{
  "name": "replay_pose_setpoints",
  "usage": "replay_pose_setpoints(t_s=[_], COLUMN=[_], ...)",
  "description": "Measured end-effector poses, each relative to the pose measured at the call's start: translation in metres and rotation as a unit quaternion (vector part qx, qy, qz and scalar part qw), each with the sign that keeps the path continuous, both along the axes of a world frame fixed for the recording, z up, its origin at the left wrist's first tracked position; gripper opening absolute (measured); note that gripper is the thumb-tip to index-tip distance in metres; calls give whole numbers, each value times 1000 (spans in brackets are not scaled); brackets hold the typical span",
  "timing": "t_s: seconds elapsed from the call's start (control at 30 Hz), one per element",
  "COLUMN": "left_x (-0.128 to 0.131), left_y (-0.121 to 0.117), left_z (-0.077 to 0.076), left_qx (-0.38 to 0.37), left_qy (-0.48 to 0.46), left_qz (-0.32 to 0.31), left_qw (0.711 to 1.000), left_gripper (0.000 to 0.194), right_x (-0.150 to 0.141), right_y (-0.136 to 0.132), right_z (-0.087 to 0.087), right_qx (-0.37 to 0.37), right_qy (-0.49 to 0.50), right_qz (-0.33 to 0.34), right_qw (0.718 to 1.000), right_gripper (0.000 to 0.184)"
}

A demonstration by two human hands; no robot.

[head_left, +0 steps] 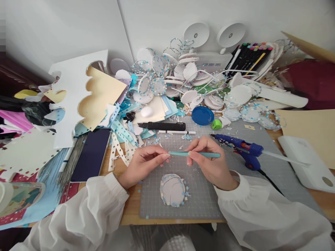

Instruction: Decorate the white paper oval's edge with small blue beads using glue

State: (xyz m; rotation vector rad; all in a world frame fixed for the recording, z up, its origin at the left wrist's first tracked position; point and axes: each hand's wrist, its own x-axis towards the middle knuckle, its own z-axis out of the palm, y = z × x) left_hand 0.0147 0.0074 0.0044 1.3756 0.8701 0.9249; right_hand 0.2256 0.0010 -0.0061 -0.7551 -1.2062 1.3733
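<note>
My right hand [211,162] is closed around a slim teal tool [199,154] held level over the grey cutting mat [209,202]. My left hand [145,162] pinches at the tool's left tip; whatever small piece sits there is too tiny to make out. Below both hands a round white paper disc [173,190] edged with small blue star bits lies on the mat. Both arms wear white sleeves.
A blue glue gun [244,150] lies right of my hands, its cord trailing off. Behind are a black utility knife [162,126], a white pen [176,132], a blue lid [202,115], a dark phone [91,153], a white box [307,162] and heaps of paper discs and scraps.
</note>
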Motion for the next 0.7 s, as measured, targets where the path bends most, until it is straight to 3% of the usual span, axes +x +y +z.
replay_pose_setpoints(t_s=[0.5,0.7], left_x=[0,-1], left_y=[-1,0], left_z=[2,-3], left_qx=[5,9], left_qy=[-13,-18], left_qz=[-4,7], left_qw=[1000,1000], left_gripper=[16,16], right_x=[1,-1], right_y=[0,2], right_z=[1,12], right_qx=[-7,-80], right_qy=[-11,50], right_qz=[10,17], right_qw=[1000,995], right_gripper=[13,22])
